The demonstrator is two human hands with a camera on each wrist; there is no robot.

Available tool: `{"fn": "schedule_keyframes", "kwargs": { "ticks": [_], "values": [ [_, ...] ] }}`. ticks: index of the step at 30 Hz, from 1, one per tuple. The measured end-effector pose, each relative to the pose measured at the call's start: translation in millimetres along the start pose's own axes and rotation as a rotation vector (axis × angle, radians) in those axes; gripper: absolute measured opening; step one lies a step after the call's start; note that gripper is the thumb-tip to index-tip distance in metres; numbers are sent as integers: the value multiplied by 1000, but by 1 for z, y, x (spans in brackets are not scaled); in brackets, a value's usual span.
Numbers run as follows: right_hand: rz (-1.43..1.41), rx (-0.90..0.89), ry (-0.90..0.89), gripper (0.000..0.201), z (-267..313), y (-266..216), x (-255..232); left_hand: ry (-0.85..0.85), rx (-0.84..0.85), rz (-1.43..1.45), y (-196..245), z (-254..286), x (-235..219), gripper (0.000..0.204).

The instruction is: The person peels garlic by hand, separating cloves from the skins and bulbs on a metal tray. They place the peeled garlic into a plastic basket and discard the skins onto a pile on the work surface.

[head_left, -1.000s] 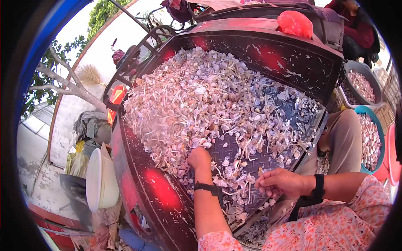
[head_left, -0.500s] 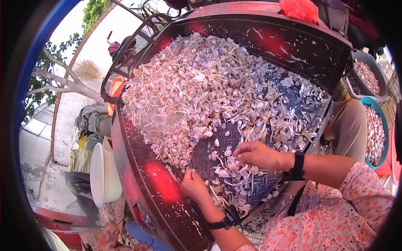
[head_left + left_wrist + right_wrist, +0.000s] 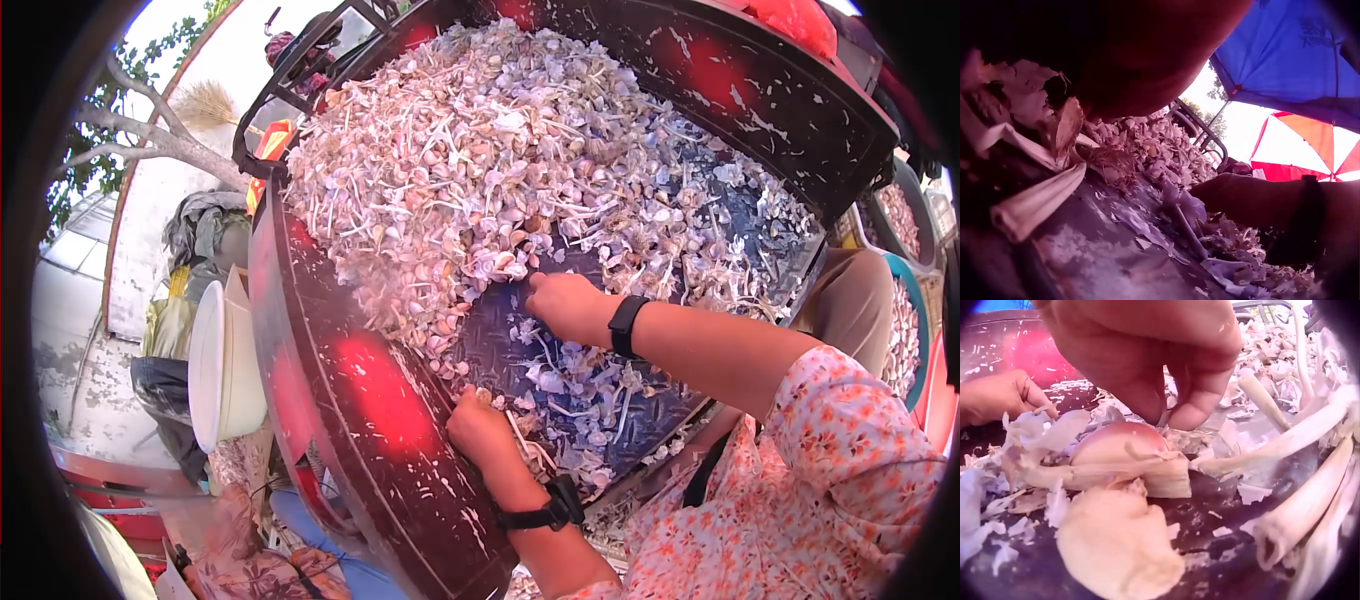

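Note:
A large heap of garlic cloves [image 3: 440, 170], mixed with papery skins and dry stalks, lies in a dark metal cargo bed. At the heap's lower edge is my right hand [image 3: 572, 308], fingers bent down. In the right wrist view its thumb and finger come together low over the bed; whether they pinch anything I cannot tell. My left hand [image 3: 482, 430] is near the bed's left wall, fingers curled, with a small tan garlic piece at the fingertips. Close to the right wrist camera lie a pinkish clove [image 3: 1119, 447], a pale clove [image 3: 1119, 547] and cut stalks [image 3: 1304, 506].
The bed's dark side wall [image 3: 400, 430] rises left of my left hand. Loose skins and stalks [image 3: 585, 385] lie between my forearms. At right, a teal basin [image 3: 918, 345] holds cloves. A white tub [image 3: 235, 370] stands outside on the left.
My right hand has moved forward and left to the heap's edge. My left hand drew back from the heap toward the side wall, then stayed about there. The head view has tipped downward.

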State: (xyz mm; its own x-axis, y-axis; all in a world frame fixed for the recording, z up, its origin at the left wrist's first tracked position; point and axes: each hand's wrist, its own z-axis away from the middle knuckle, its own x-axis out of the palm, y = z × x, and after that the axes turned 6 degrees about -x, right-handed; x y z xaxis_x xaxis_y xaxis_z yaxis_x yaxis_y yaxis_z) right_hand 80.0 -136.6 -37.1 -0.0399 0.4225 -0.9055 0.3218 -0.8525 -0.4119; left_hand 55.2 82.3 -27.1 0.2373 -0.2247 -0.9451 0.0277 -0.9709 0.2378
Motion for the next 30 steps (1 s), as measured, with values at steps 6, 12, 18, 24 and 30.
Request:
{"fn": "schedule_keyframes", "kwargs": {
  "ticks": [6, 12, 18, 24, 30],
  "values": [
    [-215, 91, -52, 16, -9, 28, -3, -78, -66, -65, 18, -4, -9, 21],
    [-1559, 388, 79, 12, 46, 23, -63, 20, -22, -62, 7, 4, -3, 28],
    [-1420, 473, -26, 10, 103, 17, -56, -134, -21, -162, 12, 19, -12, 22],
    [-426, 39, 210, 16, 86, 6, -32, -101, -30, -34, 7, 32, -12, 22],
    [-122, -77, -34, 12, 70, 8, -15, -463, -423, 1652, 19, 45, -32, 29]
  ]
}}
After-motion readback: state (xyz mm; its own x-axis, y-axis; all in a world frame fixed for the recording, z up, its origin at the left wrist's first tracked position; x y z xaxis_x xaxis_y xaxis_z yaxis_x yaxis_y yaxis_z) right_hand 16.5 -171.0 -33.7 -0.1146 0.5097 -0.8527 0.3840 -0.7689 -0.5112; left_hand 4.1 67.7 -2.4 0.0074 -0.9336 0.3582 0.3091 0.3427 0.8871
